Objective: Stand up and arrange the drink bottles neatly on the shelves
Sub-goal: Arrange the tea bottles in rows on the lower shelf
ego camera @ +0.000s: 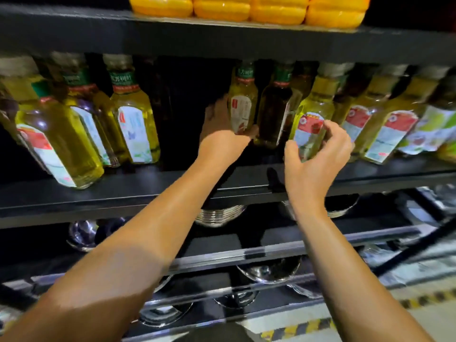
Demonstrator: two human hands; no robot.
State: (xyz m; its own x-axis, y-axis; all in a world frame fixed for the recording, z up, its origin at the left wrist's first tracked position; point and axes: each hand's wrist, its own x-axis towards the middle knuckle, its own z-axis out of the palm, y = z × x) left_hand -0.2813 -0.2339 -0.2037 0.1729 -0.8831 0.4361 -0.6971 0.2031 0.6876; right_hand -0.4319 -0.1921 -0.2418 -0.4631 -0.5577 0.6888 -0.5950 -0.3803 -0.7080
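Note:
Yellow-green drink bottles with green necks and white-and-red labels stand along the middle black shelf [148,191]. My left hand [219,127] reaches deep into the shelf and grips one such bottle [243,99] from its left side. A darker brown bottle [274,109] stands just right of it. My right hand [318,154] holds a front bottle [312,122] by its lower body, thumb on the left and fingers curled over the label. More bottles line up on the left [133,119] and on the right [385,124].
A dark gap in the bottle row lies left of my left hand. Orange bottles [246,8] sit on the shelf above. Shiny metal bowls [217,214] fill the lower shelves. Hazard-striped floor tape [308,327] shows at the bottom right.

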